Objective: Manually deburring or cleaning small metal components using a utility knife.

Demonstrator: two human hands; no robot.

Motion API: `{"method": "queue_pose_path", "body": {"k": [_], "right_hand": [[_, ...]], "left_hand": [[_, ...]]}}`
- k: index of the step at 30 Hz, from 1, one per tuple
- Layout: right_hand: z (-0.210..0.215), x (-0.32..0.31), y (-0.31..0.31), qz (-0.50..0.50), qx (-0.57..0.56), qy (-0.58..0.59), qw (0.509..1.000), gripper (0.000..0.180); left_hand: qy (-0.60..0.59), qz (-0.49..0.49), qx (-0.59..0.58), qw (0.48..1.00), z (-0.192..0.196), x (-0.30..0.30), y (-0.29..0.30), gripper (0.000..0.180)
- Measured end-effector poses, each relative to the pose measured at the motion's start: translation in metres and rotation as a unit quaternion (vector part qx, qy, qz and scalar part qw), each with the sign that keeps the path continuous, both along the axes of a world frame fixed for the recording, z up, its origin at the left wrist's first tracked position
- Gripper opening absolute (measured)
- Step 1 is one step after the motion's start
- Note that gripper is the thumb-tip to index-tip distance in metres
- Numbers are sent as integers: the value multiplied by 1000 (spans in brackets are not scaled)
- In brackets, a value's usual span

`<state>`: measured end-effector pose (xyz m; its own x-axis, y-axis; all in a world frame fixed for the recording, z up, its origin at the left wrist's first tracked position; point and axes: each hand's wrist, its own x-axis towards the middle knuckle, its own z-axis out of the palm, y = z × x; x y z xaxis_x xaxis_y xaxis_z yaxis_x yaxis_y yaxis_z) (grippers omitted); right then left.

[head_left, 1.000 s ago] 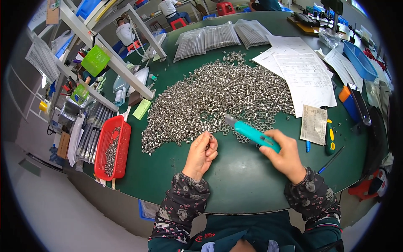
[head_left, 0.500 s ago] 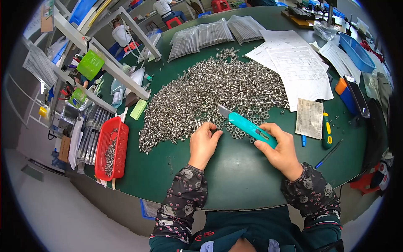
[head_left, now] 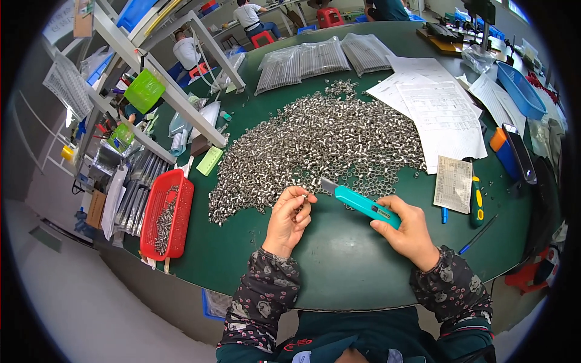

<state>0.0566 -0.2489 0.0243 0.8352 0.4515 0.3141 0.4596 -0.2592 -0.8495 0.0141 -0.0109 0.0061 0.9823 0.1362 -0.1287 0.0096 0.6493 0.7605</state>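
We judge the step in hand to be close work on a single piece: our hands are apart, the left hand [head_left: 287, 222] pinching what seems a small metal ring [head_left: 305, 198], the right hand [head_left: 413, 230] wrapped around a smooth teal plastic knife [head_left: 362, 204], whose flat grey blade [head_left: 328, 186] reaches near the left one. Any next move calls, we think, for a steady pinch and skin kept clear of that edge. Just beyond our hands, shiny, short, hollow metal rings [head_left: 321, 136] lie heaped loosely across the smooth green worktop [head_left: 354, 266].
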Motion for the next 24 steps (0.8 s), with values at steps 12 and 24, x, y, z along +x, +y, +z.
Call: {"method": "queue_pose_path", "body": {"k": [12, 24], "right_hand": [[-4, 0, 2, 67, -45, 46, 996, 27], [0, 0, 1, 66, -83, 64, 992, 27]], "left_hand": [[-19, -24, 9, 999, -5, 0, 2, 14], [-21, -27, 52, 998, -9, -2, -2, 11]]}}
